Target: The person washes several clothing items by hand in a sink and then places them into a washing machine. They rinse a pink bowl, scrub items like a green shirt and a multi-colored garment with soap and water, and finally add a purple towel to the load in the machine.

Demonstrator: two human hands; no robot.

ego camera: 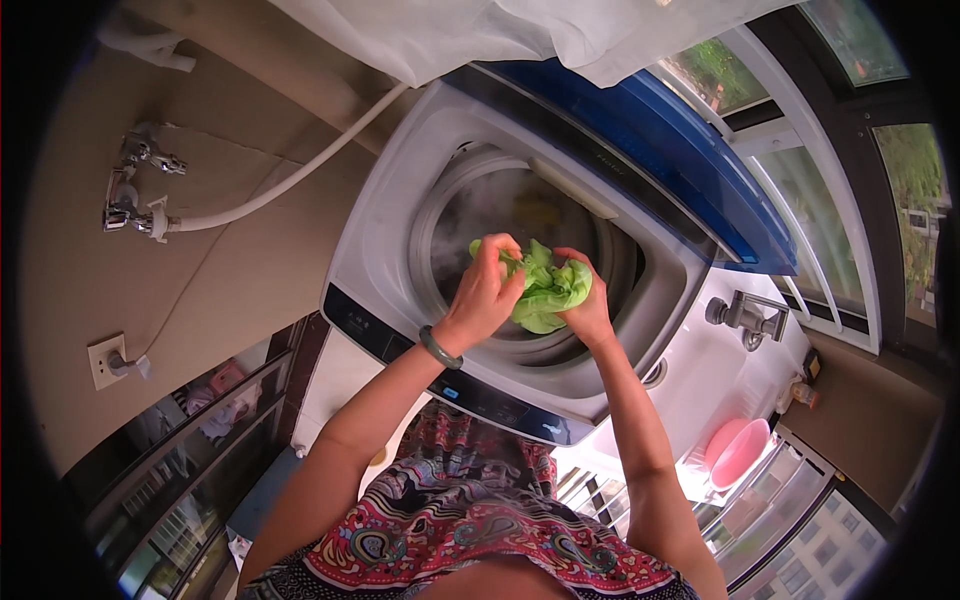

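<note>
A bunched light-green cloth (553,292) is held between both hands above the open tub of a top-loading washing machine (375,217). My left hand (487,289), with a dark bangle at the wrist, grips its left side with thumb and fingers. On the right, my right hand (586,300) cups the cloth from the side and below. Beneath them the round drum (457,232) holds something dark and greyish, and a blurred yellowish patch (536,210) shows towards its far side. The cloth hides part of the drum.
The raised blue lid (637,142) stands behind the tub. A white hose (300,180) runs from a wall tap (135,206) on the left. To the right are a sink (697,360) with a faucet (750,315) and a pink basin (739,454). White fabric (480,30) hangs overhead.
</note>
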